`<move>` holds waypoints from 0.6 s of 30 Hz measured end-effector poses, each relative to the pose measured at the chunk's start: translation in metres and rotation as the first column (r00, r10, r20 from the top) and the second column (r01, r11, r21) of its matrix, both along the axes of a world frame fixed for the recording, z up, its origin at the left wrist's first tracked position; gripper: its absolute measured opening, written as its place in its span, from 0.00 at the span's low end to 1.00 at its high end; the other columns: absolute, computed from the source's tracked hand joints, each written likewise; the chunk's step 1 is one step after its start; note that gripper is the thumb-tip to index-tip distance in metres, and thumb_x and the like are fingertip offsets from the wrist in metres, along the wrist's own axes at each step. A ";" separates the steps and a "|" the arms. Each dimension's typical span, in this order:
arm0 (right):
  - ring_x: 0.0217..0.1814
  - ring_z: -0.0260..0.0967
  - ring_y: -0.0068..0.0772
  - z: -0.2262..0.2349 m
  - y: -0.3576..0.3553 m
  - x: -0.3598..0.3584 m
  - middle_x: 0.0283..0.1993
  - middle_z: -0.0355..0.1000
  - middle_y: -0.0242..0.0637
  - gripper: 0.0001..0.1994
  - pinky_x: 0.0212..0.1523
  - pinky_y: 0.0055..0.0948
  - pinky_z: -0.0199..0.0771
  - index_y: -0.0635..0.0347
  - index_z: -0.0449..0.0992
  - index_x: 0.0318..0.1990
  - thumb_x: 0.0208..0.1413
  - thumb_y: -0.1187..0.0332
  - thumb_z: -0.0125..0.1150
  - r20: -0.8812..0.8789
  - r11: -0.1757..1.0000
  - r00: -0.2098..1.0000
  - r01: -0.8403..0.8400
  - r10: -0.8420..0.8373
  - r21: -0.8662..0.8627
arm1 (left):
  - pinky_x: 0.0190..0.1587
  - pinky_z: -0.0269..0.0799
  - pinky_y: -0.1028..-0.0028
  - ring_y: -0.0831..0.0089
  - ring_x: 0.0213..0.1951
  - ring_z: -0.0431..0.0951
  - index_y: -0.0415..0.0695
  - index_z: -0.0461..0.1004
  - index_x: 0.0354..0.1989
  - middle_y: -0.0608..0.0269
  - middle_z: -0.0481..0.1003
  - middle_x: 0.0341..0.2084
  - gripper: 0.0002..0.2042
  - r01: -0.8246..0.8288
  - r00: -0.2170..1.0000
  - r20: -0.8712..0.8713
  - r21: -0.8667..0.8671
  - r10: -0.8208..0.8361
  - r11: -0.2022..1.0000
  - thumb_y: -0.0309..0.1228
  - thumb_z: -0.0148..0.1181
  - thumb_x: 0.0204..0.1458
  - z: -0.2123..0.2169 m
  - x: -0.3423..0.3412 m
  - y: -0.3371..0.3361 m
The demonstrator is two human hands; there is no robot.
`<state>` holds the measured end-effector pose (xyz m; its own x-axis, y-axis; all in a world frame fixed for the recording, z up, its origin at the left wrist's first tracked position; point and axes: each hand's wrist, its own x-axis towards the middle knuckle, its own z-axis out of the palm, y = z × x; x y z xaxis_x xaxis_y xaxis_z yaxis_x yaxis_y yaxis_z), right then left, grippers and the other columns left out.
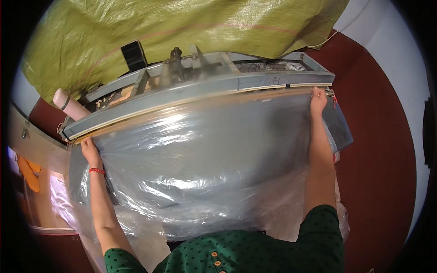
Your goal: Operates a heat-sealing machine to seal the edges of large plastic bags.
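A wide sheet of clear plastic film (205,141) spreads in front of me, shiny and wrinkled toward my body. Its far edge runs along a long grey metal beam (195,93) with a pale strip on its lower side. At the beam's left end, my left hand (90,150), with a red bracelet on its wrist, pinches the film's far left corner. My right hand (318,101) is closed on the far right corner, just below the beam's right end. Both arms are stretched forward over the film. The fingertips are partly hidden.
Behind the beam lies a metal frame with a dark lever (176,63). A phone (134,56) leans against a yellow-green woven sheet (191,27). A pink bottle (70,104) lies at the left, near a wooden panel (38,141). Dark red floor (378,150) shows at right.
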<state>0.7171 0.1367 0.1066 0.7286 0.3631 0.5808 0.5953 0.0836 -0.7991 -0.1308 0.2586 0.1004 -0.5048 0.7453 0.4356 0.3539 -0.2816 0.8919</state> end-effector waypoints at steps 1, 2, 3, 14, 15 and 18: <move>0.19 0.58 0.15 0.000 0.003 0.001 0.18 0.63 0.27 0.10 0.21 0.19 0.59 0.60 0.68 0.23 0.50 0.65 0.57 0.002 1.000 1.000 0.007 -0.007 0.001 | 0.21 0.50 0.84 0.86 0.19 0.54 0.46 0.64 0.20 0.77 0.57 0.15 0.09 0.026 0.998 0.063 0.024 -0.027 0.999 0.30 0.49 0.52 -0.001 0.000 0.006; 0.18 0.58 0.16 0.001 0.006 0.002 0.18 0.63 0.27 0.10 0.20 0.19 0.58 0.59 0.68 0.23 0.49 0.65 0.58 -0.054 0.999 0.998 0.026 -0.024 0.032 | 0.21 0.49 0.83 0.87 0.19 0.54 0.47 0.63 0.19 0.78 0.58 0.15 0.10 0.089 0.993 0.077 0.035 -0.091 0.995 0.30 0.50 0.52 -0.002 -0.002 0.011; 0.16 0.58 0.17 -0.001 0.008 0.003 0.18 0.64 0.27 0.10 0.18 0.20 0.58 0.59 0.67 0.22 0.48 0.66 0.60 -0.112 0.997 0.993 0.045 -0.038 0.060 | 0.21 0.49 0.83 0.87 0.19 0.54 0.47 0.63 0.19 0.78 0.58 0.15 0.10 0.093 0.992 0.077 0.034 -0.096 0.995 0.30 0.50 0.52 -0.003 -0.004 0.012; 0.23 0.65 0.25 0.007 0.005 0.018 0.26 0.67 0.36 0.05 0.21 0.24 0.67 0.63 0.64 0.34 0.52 0.72 0.50 -0.200 0.963 0.951 0.255 -0.234 0.086 | 0.19 0.58 0.82 0.83 0.18 0.61 0.44 0.64 0.27 0.71 0.64 0.18 0.04 -0.116 0.977 0.180 0.001 0.114 0.993 0.28 0.52 0.49 -0.006 -0.029 0.010; 0.25 0.66 0.26 0.005 0.000 0.027 0.28 0.68 0.36 0.06 0.24 0.25 0.68 0.63 0.64 0.35 0.52 0.71 0.50 -0.273 0.957 0.945 0.233 -0.181 0.172 | 0.19 0.61 0.81 0.82 0.18 0.63 0.43 0.64 0.28 0.70 0.65 0.19 0.04 -0.074 0.970 0.232 0.005 0.071 0.997 0.28 0.51 0.50 -0.005 -0.020 0.013; 0.30 0.67 0.29 0.012 0.003 -0.004 0.31 0.69 0.37 0.08 0.32 0.26 0.69 0.62 0.65 0.38 0.52 0.70 0.50 -0.177 0.938 0.951 0.286 -0.253 0.195 | 0.21 0.58 0.82 0.85 0.20 0.62 0.43 0.65 0.28 0.72 0.64 0.19 0.03 -0.099 0.944 0.319 0.026 0.086 0.995 0.28 0.50 0.50 0.010 0.011 -0.001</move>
